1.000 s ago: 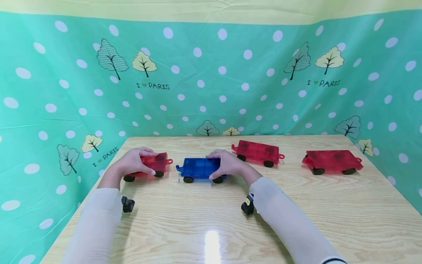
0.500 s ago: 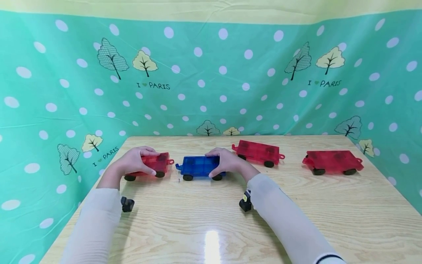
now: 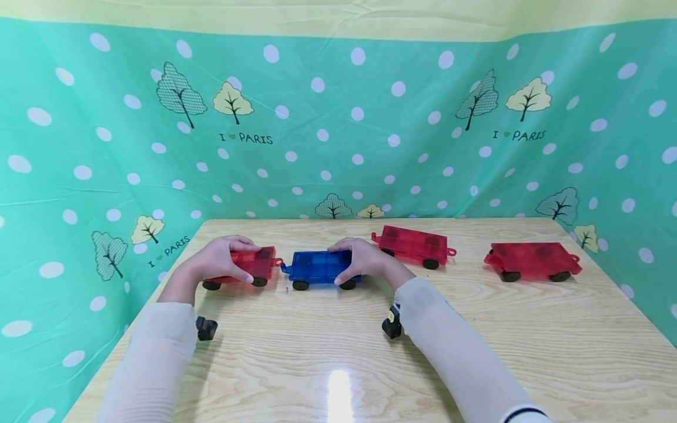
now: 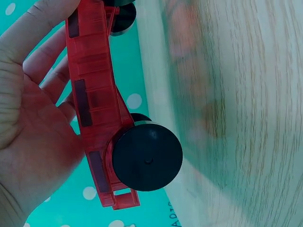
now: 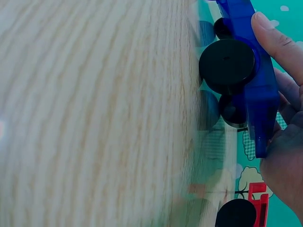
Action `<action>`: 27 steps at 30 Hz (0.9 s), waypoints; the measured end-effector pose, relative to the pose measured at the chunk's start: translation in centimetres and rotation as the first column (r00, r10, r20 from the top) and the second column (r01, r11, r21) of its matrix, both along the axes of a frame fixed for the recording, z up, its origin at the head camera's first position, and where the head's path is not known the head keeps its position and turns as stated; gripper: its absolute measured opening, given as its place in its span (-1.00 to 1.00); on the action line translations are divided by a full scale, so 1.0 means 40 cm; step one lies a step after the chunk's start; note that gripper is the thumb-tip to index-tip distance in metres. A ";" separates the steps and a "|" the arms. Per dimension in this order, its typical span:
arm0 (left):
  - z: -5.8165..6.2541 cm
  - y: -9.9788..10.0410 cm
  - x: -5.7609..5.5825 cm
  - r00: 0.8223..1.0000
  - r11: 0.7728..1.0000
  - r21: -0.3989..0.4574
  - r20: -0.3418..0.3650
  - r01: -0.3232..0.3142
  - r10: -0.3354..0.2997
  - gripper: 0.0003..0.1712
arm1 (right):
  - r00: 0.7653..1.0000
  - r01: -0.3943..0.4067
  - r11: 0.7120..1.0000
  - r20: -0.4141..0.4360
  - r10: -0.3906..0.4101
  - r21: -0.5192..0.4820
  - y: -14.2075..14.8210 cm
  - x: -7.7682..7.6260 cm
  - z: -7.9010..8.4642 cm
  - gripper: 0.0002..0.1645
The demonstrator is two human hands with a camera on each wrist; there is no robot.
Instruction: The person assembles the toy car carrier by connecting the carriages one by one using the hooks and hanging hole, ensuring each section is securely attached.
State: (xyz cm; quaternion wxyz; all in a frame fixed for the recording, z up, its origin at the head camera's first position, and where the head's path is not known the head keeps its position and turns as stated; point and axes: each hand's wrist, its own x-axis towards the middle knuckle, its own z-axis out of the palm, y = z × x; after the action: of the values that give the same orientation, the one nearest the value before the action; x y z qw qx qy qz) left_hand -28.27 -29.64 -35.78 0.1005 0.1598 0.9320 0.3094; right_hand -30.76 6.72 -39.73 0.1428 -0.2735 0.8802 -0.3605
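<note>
At the left of the table, my left hand (image 3: 224, 261) grips a see-through red toy wagon (image 3: 254, 262) with black wheels, thumb on the near side and fingers over the far side. My right hand (image 3: 365, 261) holds a blue toy wagon (image 3: 312, 267) the same way, by its right end. The blue wagon's hook (image 3: 286, 268) meets the red wagon's ring (image 3: 278, 262); I cannot tell whether they are linked. In the left wrist view the red wagon (image 4: 92, 90) shows its side and a large wheel. The right wrist view shows the blue wagon (image 5: 260, 90) under my thumb.
Two more red wagons stand on the table (image 3: 296, 352): one behind my right hand (image 3: 415, 244), another farther right (image 3: 534, 259). A green dotted cloth (image 3: 338, 117) hangs around the back and sides. Black wrist cameras (image 3: 392, 322) sit under both wrists.
My left hand has brought the red wagon slightly to the right. The gap between its ring and the blue wagon's hook has closed. The blue wagon has shifted only slightly.
</note>
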 end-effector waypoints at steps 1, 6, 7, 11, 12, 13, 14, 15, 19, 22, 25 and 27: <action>0.000 0.003 0.000 1.000 1.000 -0.004 -0.003 0.005 -0.005 -0.09 | 1.000 0.000 1.000 0.000 0.000 -0.002 0.000 0.000 0.000 -0.04; -0.001 0.015 -0.007 1.000 1.000 -0.017 -0.009 0.019 -0.019 -0.09 | 1.000 -0.001 1.000 0.008 0.001 -0.010 -0.001 0.002 0.003 -0.05; -0.002 0.017 -0.008 1.000 1.000 -0.019 -0.009 0.025 -0.025 -0.09 | 1.000 -0.003 1.000 0.009 0.003 -0.011 -0.002 0.002 0.004 -0.06; -0.008 0.021 -0.016 1.000 0.999 -0.035 -0.002 0.022 -0.022 -0.09 | 1.000 -0.010 1.000 0.013 0.010 -0.016 -0.004 0.001 0.003 -0.07; -0.009 0.022 -0.016 1.000 0.999 -0.038 -0.001 0.026 -0.026 -0.09 | 1.000 -0.011 1.000 0.013 0.011 -0.015 -0.004 0.000 0.003 -0.07; -0.010 0.021 -0.017 1.000 0.999 -0.043 0.000 0.026 -0.026 -0.09 | 1.000 -0.014 1.000 0.013 0.014 -0.014 -0.006 0.000 0.002 -0.07; -0.011 0.020 -0.017 1.000 0.999 -0.047 0.002 0.022 -0.022 -0.10 | 1.000 -0.015 1.000 0.015 0.015 -0.012 -0.007 0.000 0.002 -0.07; -0.013 0.018 -0.017 1.000 0.998 -0.050 0.002 0.027 -0.027 -0.10 | 1.000 -0.016 1.000 0.016 0.016 -0.010 -0.008 0.000 0.001 -0.07; -0.014 0.016 -0.019 0.999 0.998 -0.041 0.009 0.037 -0.037 -0.10 | 1.000 -0.014 1.000 0.025 0.014 -0.007 -0.011 -0.001 0.001 -0.07; -0.013 0.016 -0.021 0.999 0.998 -0.039 0.013 0.041 -0.040 -0.09 | 1.000 -0.009 1.000 0.027 0.009 -0.005 -0.010 -0.001 0.002 -0.07; -0.011 0.017 -0.022 0.999 0.999 -0.040 0.021 0.035 -0.034 -0.09 | 1.000 -0.008 1.000 0.027 0.008 -0.004 -0.008 -0.001 0.002 -0.07; -0.010 0.019 -0.024 0.999 0.999 -0.038 0.028 0.033 -0.032 -0.09 | 1.000 -0.006 1.000 0.029 0.006 -0.007 -0.006 0.000 0.003 -0.07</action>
State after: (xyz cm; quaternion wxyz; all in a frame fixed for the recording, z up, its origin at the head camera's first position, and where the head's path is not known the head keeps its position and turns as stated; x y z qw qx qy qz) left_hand -29.22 -28.90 -36.19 0.1212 0.1686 0.9336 0.2919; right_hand -30.77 6.48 -39.62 0.1556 -0.2716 0.8759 -0.3672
